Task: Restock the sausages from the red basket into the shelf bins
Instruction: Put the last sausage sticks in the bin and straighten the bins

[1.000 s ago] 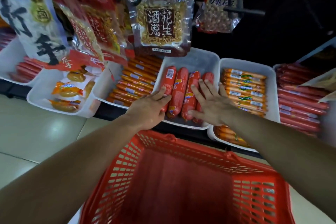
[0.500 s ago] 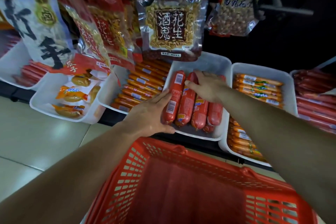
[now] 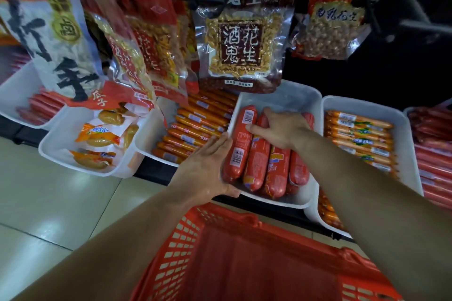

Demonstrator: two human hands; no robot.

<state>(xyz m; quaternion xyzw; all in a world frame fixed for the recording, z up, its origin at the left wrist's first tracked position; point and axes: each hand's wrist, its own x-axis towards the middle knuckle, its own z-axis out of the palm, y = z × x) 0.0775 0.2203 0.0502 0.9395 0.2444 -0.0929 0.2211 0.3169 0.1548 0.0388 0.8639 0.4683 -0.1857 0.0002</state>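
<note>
The right hand (image 3: 281,127) has moved from the near ends of the sausages (image 3: 256,161) onto their far halves and rests there, fingers spread. The sausages lie in the white bin (image 3: 288,98) at frame centre. The left hand (image 3: 203,168), fingers straight, presses the leftmost sausage's side. The red basket (image 3: 186,239) fills the bottom.

Thick red plastic-wrapped sausages (image 3: 256,161) lie side by side in a white plastic shelf bin (image 3: 283,99) at the middle. The left hand (image 3: 208,168) lies with straight fingers along the bin's left wall, its thumb at the near rim. The right hand (image 3: 281,127) rests across the sausages' far ends; whether it grips one cannot be told. Nearest, below both forearms, stands a red slotted plastic basket (image 3: 234,219). A clear bag of peanuts (image 3: 242,49) hangs above the bin.
</note>
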